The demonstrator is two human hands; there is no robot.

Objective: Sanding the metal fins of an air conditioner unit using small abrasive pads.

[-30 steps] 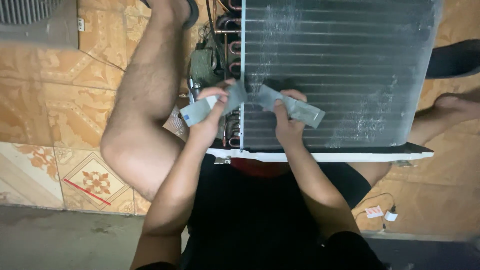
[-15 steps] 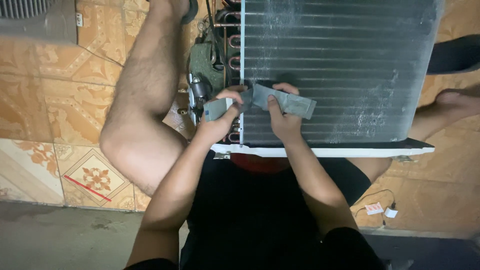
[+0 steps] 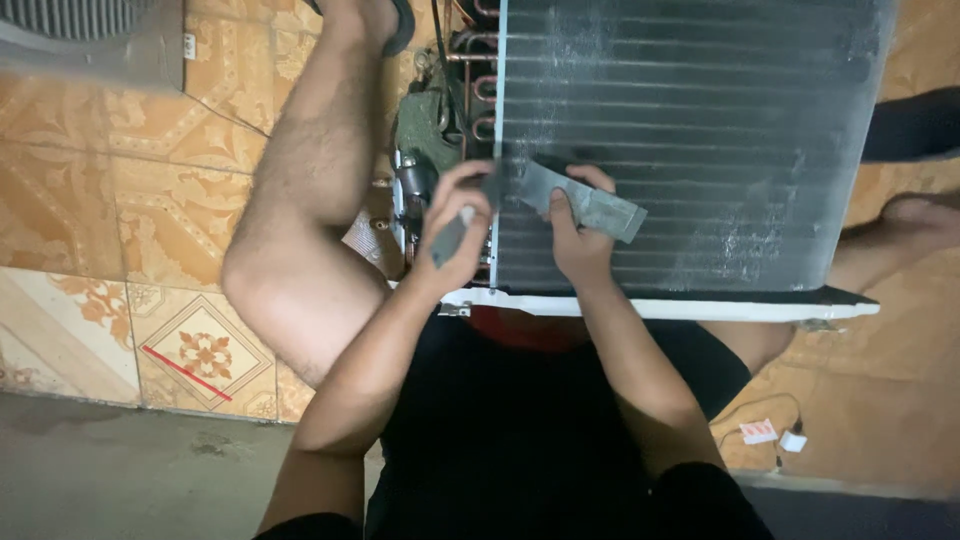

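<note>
While closed, both grips (image 3: 455, 232) on grey strip (image 3: 585, 205).

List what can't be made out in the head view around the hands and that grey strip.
- Grey strip: its middle and left part are covered by the left hand and right hand.
- Copper tubing: dim and partly behind the finned coil; joints unreadable.
- Finned coil: top cut off by the frame edge.
- White connector on the floor: too small to identify.

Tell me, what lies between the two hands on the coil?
In the head view, a grey metal strip spans from left hand to right hand, across the finned coil.
</note>
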